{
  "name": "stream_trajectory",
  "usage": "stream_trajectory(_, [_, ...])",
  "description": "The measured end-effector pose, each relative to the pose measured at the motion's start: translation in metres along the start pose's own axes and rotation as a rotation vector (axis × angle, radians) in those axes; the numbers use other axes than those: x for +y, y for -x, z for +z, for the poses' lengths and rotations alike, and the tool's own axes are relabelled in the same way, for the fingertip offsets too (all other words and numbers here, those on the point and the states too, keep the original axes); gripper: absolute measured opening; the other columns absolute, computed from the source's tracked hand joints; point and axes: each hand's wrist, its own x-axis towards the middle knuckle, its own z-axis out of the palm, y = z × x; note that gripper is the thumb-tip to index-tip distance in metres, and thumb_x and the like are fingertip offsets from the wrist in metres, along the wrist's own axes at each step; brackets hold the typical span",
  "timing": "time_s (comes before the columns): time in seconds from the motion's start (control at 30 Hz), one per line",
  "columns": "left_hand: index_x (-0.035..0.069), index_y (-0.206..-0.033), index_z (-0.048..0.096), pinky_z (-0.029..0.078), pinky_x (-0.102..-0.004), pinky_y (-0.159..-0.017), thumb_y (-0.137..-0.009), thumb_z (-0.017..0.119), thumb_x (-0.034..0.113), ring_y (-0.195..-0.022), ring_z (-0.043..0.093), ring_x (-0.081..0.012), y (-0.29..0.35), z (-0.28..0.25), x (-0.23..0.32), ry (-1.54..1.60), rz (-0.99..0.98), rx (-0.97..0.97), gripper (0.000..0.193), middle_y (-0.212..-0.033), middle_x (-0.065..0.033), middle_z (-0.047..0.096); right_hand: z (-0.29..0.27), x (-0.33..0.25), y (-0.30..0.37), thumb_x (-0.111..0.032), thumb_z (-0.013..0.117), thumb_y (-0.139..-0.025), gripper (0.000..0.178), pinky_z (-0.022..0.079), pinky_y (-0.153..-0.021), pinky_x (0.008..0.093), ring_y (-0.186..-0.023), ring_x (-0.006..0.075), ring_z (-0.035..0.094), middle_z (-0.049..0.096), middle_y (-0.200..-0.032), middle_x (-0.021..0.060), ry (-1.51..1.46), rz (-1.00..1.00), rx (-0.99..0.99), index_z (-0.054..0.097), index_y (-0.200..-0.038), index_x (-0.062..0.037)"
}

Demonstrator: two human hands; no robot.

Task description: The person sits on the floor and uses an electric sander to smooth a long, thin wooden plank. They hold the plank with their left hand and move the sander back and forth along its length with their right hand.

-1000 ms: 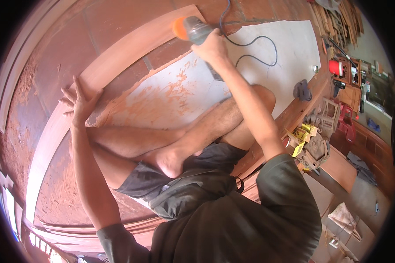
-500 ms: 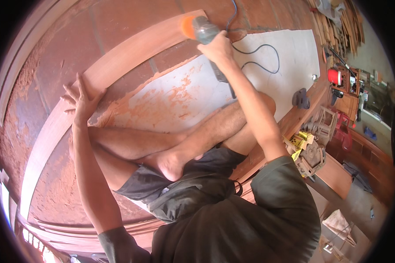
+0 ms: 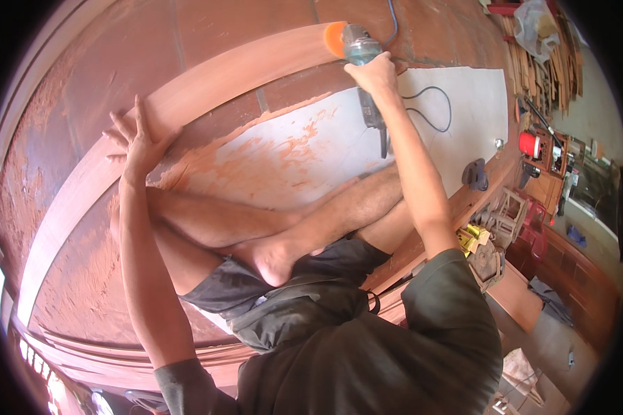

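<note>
A long, pale reddish wooden board lies across the tiled floor beyond my crossed legs, looking curved in this view. My left hand rests on its left half, fingers spread and pressing flat. At the board's far right end, my right hand is wrapped round the head of an angle grinder. An orange disc on the grinder meets the board's end and looks blurred. The grinder's dark body and tail hang down toward my right forearm, partly hidden by my hand.
Under my legs a white sheet carries reddish sawdust. The grinder's blue-grey cord loops on it. To the right stand a dark sander-like block, stacked wood strips, a red container and yellow boxes. More boards lie at the lower left.
The grinder and my right hand have shifted a little right in the view, and the grinder's body has swung more upright. My left hand stays on the board.
</note>
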Motion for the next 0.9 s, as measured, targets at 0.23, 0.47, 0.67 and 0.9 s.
stream_trajectory(0.23, [0.034, -0.164, 0.008, 0.000, -0.0888, -0.098, -0.073, 0.073, 0.078, -0.144, -0.021, -0.0650, -0.001, 0.004, 0.001, -0.007, 0.004, 0.014, 0.121, -0.163, -0.0342, -0.018, 0.001, -0.023, -0.018, -0.035, 0.084, -0.067, 0.092, 0.055, -0.097, 0.0399, -0.111, 0.0417, 0.068, 0.064, -0.120, 0.0357, -0.084, 0.008, 0.033, 0.042, -0.128, 0.0193])
stream_trajectory(0.47, [0.035, -0.164, 0.008, 0.000, -0.0880, -0.100, -0.073, 0.074, 0.077, -0.144, -0.021, -0.0643, 0.002, -0.002, 0.002, -0.041, -0.023, 0.006, 0.120, -0.163, -0.0345, -0.019, -0.003, -0.020, -0.009, -0.037, 0.085, -0.066, 0.095, 0.055, -0.099, 0.0427, -0.112, 0.0421, 0.067, 0.064, -0.121, 0.0343, 0.070, -0.170, -0.051, 0.042, -0.131, 0.0178])
stream_trajectory(0.67, [0.036, -0.164, 0.007, 0.001, -0.0882, -0.100, -0.071, 0.072, 0.080, -0.144, -0.020, -0.0646, -0.002, 0.005, 0.005, -0.007, 0.007, 0.021, 0.122, -0.163, -0.0354, -0.018, 0.005, -0.037, -0.012, -0.035, 0.083, -0.068, 0.090, 0.055, -0.098, 0.0416, -0.111, 0.0428, 0.068, 0.065, -0.119, 0.0341, -0.095, -0.086, 0.032, 0.043, -0.128, 0.0182])
stream_trajectory(0.9, [0.036, -0.164, 0.008, -0.002, -0.0884, -0.099, -0.072, 0.073, 0.078, -0.144, -0.022, -0.0636, 0.000, 0.006, 0.001, -0.026, 0.000, 0.036, 0.121, -0.162, -0.0348, -0.020, -0.004, -0.039, -0.022, -0.036, 0.085, -0.064, 0.084, 0.057, -0.094, 0.0437, -0.108, 0.0406, 0.069, 0.067, -0.118, 0.0321, -0.009, -0.119, -0.039, 0.051, -0.122, 0.0130])
